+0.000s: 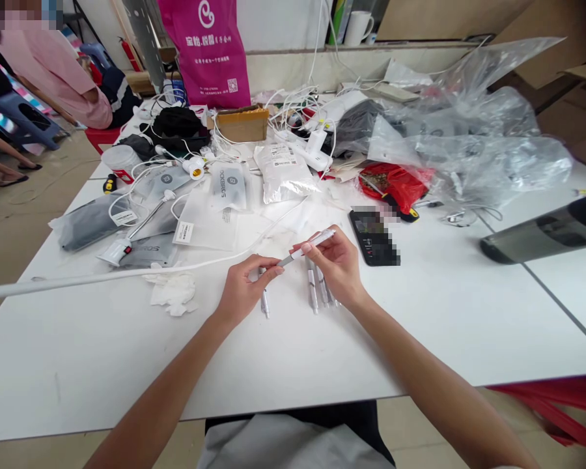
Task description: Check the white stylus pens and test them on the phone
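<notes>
My right hand [339, 264] grips a white pen [308, 246] held slantwise just above the white table [420, 326]. My left hand [247, 286] pinches the pen's grey tip end with thumb and fingers closed. Another pen [264, 301] lies on the table under my left hand. Several more pens [318, 290] lie side by side beneath my right hand.
A black phone [374, 238] lies right of my hands. Crumpled tissue [173, 291] and a long white cable [102, 277] lie to the left. Packets, chargers, a red pouch [395, 184], clear plastic bags [473, 124] and a magenta bag [208, 49] crowd the far side. A person [43, 71] sits at far left.
</notes>
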The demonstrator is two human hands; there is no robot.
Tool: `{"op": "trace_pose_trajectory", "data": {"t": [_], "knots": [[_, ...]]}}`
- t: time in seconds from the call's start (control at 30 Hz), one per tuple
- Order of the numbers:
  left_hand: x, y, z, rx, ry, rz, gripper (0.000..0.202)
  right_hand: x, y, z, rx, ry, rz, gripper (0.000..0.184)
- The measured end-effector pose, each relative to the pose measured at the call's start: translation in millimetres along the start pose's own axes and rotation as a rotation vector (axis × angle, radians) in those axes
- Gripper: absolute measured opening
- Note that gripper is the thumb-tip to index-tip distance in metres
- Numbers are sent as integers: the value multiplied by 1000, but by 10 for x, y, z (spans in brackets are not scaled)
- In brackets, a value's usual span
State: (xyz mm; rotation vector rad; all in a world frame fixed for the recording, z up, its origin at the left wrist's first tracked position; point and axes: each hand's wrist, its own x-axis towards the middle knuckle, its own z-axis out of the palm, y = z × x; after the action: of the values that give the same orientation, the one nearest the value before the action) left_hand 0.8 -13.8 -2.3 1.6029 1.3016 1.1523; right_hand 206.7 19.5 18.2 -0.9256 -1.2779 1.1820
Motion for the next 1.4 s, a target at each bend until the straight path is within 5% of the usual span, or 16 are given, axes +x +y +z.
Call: {"op": "trace_pose_trajectory", "data": {"t": [0.2,0.5,0.83,1.4], "knots": [[17,-31,4,192,-64,118,17,-10,-16,2,36,-86,9,37],[5,-61,29,330,33,298,16,-20,36,38,268,-71,55,28],[21,-11,-11,297,147,241,14,216,-282,-335,818,69,232,56],[52,-63,-13,295,169,246,14,175,-292,-356,960,21,217,60]]}}
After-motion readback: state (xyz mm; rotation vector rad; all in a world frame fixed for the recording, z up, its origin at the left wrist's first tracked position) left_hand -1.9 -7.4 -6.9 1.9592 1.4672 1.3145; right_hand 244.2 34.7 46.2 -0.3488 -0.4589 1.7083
